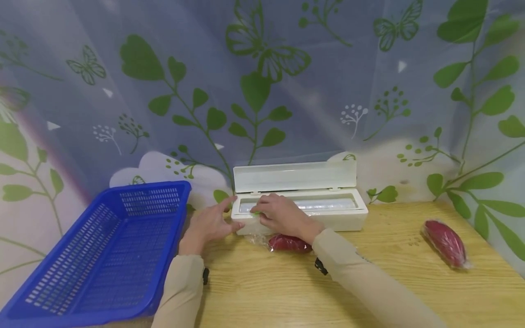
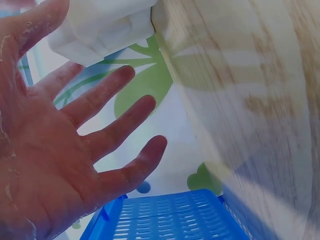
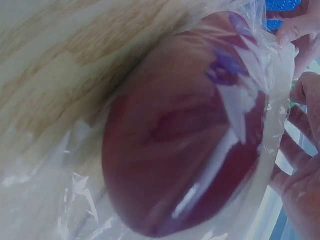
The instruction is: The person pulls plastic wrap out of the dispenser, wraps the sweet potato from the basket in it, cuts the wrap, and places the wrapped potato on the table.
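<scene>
A white cling film dispenser box [image 1: 301,221] stands by the back wall, its lid [image 1: 295,177] raised and a roll of clear film [image 1: 324,204] inside. At its left end, my right hand [image 1: 283,214] pinches a small green slider [image 1: 255,212] on the front edge. My left hand [image 1: 211,225] has its fingers spread at the box's left end, thumb near the front corner; in the left wrist view the palm holds nothing. Beneath my right wrist lies a dark red oblong vegetable [image 1: 290,243], covered by clear film [image 3: 80,200] in the right wrist view. Its exact kind is unclear.
On the left stands a blue perforated plastic basket [image 1: 123,255], close to my left forearm. Another dark red oblong vegetable [image 1: 445,243], wrapped in film, lies on the wooden table [image 1: 262,291] at the right. A leaf-patterned curtain [image 1: 287,114] hangs directly behind the box.
</scene>
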Demonstrator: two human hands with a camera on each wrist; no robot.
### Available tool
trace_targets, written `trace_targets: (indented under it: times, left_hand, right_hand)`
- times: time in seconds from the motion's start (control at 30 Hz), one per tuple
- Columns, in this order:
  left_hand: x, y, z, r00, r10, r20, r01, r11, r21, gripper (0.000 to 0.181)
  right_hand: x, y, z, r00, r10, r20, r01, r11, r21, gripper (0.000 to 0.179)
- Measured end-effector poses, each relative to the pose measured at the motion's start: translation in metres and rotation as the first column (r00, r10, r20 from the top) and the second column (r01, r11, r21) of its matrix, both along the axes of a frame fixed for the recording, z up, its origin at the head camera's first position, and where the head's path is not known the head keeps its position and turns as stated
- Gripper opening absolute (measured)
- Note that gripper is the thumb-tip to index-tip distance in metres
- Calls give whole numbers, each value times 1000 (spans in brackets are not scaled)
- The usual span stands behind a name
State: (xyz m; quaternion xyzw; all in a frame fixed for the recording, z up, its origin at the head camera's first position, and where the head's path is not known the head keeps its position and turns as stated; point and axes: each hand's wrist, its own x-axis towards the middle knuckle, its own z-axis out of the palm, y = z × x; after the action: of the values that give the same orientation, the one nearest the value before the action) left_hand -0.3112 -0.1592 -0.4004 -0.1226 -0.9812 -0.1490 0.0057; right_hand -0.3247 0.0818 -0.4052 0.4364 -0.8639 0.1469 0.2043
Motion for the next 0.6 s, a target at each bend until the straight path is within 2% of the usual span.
trace_targets:
  times: [0.1, 0.4, 0.6]
  left_hand:
    - [-1, 0, 0, 1000, 1, 20, -1, 1000, 12, 82]
    - [0, 0, 1, 999, -5, 52, 4, 1000, 15, 83]
    - [0, -2, 2, 998, 9, 64, -9, 1000, -2, 84]
  right_hand:
    - [1, -2, -1, 998, 7, -70, -6, 1000, 18, 23]
    - [5, -3, 1, 998, -37, -41, 38, 999, 30, 22]
    - [6, 2, 2, 996, -56, -64, 59, 997, 49, 24]
